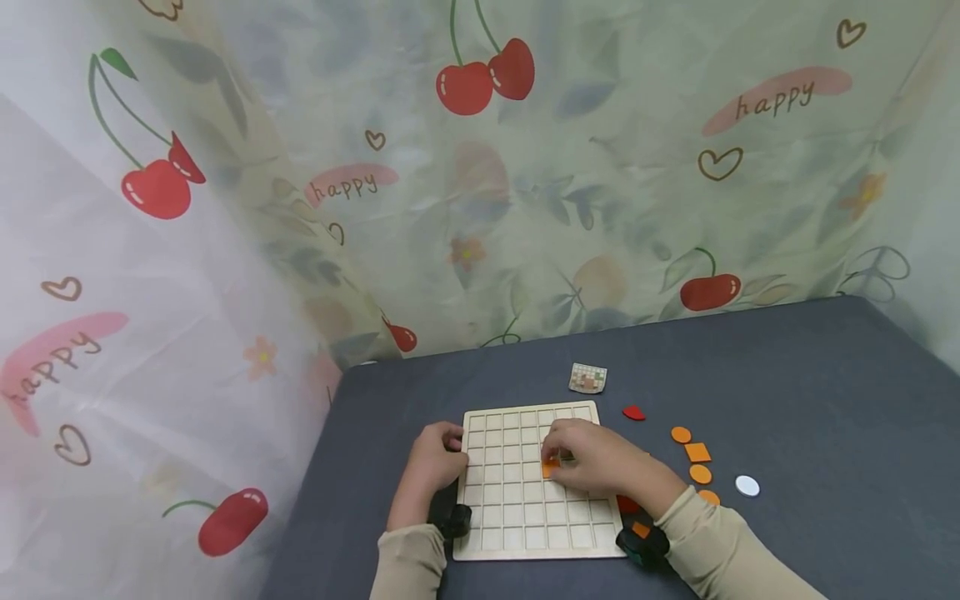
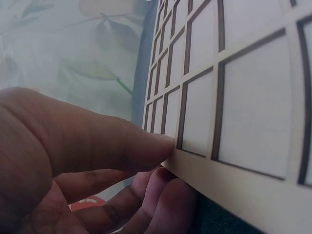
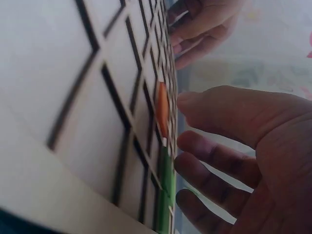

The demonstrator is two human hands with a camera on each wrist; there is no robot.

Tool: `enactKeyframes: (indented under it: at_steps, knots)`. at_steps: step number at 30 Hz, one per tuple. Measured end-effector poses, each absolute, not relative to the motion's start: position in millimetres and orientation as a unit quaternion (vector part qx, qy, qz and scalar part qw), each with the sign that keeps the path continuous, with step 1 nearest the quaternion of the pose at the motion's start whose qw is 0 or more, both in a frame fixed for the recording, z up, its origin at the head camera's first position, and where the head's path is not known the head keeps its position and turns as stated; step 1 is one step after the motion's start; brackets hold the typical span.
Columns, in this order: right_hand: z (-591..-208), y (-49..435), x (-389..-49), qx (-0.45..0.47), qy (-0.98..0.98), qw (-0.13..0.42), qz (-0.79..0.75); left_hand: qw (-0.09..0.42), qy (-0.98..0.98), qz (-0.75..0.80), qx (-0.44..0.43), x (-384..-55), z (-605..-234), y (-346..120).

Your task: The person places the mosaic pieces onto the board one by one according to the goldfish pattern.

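Observation:
A pale wooden grid board (image 1: 512, 493) lies on the dark table. At its left edge my left hand (image 1: 437, 458) grips the rim, thumb on top and the other fingers curled against the side and underneath. Over the board's right half is my right hand (image 1: 592, 458), its thumb and fingers spread slightly apart. Just beside those fingertips an orange square tile (image 3: 162, 109) sits in a cell, with a green tile (image 3: 165, 195) next to it. In the right wrist view the fingers look apart from both tiles. My hand hides part of the green one from above.
Right of the board lie several orange tiles (image 1: 697, 452), a white round tile (image 1: 747, 486) and a red tile (image 1: 633, 412). Behind it is a small patterned card (image 1: 588, 378). A printed curtain (image 1: 480, 208) hangs along the table's back and left sides.

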State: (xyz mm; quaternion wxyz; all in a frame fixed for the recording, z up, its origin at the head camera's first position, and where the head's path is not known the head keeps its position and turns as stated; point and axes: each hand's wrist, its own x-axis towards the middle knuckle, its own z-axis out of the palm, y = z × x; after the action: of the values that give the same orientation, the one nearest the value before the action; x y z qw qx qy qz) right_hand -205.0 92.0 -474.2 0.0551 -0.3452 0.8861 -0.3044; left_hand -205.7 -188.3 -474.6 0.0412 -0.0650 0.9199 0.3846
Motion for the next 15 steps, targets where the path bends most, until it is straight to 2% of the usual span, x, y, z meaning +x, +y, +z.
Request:
enactKeyframes:
  at_steps: [10, 15]
  knots:
    - [-454, 127, -205, -0.325, 0.89, 0.038, -0.317, 0.036, 0.916, 0.394, -0.061, -204, -474, -188]
    - [-444, 152, -203, -0.284, 0.91, 0.037, -0.299, 0.039, 0.915, 0.397, -0.061, -205, -474, -189]
